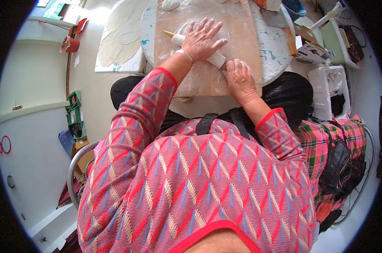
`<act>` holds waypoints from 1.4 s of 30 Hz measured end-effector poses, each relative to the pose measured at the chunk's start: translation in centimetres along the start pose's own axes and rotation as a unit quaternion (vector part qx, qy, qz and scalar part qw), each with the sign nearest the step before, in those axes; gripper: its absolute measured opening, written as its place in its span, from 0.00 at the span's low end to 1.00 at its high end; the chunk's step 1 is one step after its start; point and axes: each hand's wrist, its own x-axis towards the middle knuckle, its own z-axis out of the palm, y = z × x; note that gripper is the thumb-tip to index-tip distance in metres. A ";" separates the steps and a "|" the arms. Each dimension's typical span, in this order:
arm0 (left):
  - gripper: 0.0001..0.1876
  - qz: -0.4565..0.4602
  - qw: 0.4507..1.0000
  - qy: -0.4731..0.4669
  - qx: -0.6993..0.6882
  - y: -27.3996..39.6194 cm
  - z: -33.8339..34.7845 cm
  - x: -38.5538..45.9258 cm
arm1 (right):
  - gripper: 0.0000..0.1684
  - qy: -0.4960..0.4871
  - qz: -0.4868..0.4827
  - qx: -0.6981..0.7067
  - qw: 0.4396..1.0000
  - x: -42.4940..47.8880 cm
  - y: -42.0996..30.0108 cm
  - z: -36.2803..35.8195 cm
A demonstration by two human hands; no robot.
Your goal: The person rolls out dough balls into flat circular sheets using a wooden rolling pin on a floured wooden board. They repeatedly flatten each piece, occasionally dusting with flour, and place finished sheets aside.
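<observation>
A wooden rolling pin (168, 33) lies slantwise over the floured wooden board (191, 90), with white dough (217, 60) wrapped around its middle. My left hand (202, 41) rests flat on the wrapped dough, palm down and fingers spread. At the pin's lower right end, my right hand (240, 76) has its fingers curled over the tip of the handle. Flour coats the fingers of both hands. Several pale dough pieces (170, 4) sit along the board's far edge.
Under the board stands a round white table (274, 60) with blue flecks. To the left, a large dough sheet (121, 38) covers a white foam box (123, 68). A metal scraper (273, 19), an open carton (314, 52) and a foam bin (319, 82) are at the right.
</observation>
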 end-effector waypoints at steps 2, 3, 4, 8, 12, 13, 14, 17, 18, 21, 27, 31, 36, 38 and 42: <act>0.35 -0.004 0.998 0.063 0.011 0.1 0.3 0.1 | 0.13 0.022 -0.012 -0.010 1.000 0.3 0.5 0.3; 0.35 -0.004 0.996 0.091 0.015 0.1 0.7 0.0 | 0.13 0.029 -0.016 -0.014 0.999 -0.1 0.5 0.5; 0.34 -0.022 0.996 0.090 0.006 1.0 0.4 -1.5 | 0.13 0.037 -0.016 -0.020 0.999 -0.7 0.5 0.6; 0.31 -0.055 0.998 0.033 -0.008 3.2 0.7 -9.1 | 0.17 0.051 -0.045 -0.010 0.998 -2.4 -0.5 0.7; 0.30 -0.057 0.996 0.061 -0.021 3.1 0.5 -4.3 | 0.20 0.001 -0.014 -0.032 0.999 -0.4 0.6 0.1; 0.29 -0.058 0.996 0.063 -0.016 2.9 0.6 -2.1 | 0.20 -0.018 0.007 -0.031 0.999 0.5 1.1 -0.1; 0.29 -0.056 0.996 0.072 -0.016 2.7 0.9 -0.1 | 0.19 -0.035 0.020 -0.014 0.999 1.4 1.8 -0.3; 0.29 -0.036 0.995 0.091 -0.009 2.7 1.0 2.6 | 0.15 0.076 0.003 -0.060 0.995 2.2 3.3 2.2; 0.29 -0.024 0.995 0.093 -0.005 3.2 0.8 1.7 | 0.14 0.056 0.005 -0.048 0.997 2.0 3.2 2.0; 0.27 0.007 0.999 0.041 -0.001 5.8 1.0 -3.6 | 0.14 0.009 0.022 -0.003 1.000 -0.3 1.6 1.1; 0.30 0.034 0.999 0.028 0.023 5.1 1.1 1.4 | 0.13 0.042 0.074 -0.032 0.996 1.5 3.3 2.4; 0.32 0.037 0.998 0.057 -0.015 3.8 0.8 5.6 | 0.12 0.038 0.068 0.002 0.997 4.0 4.5 2.6; 0.32 -0.099 0.994 0.049 -0.022 1.0 -0.6 -4.0 | 0.11 0.003 0.021 0.000 1.000 0.9 2.8 0.4; 0.32 -0.099 0.994 0.041 -0.026 -0.1 -0.2 -4.8 | 0.11 0.041 -0.021 -0.017 0.999 0.6 2.7 0.0; 0.37 -0.150 0.985 0.058 -0.061 -3.7 1.0 2.8 | 0.09 0.047 -0.021 -0.044 0.998 4.5 4.5 0.7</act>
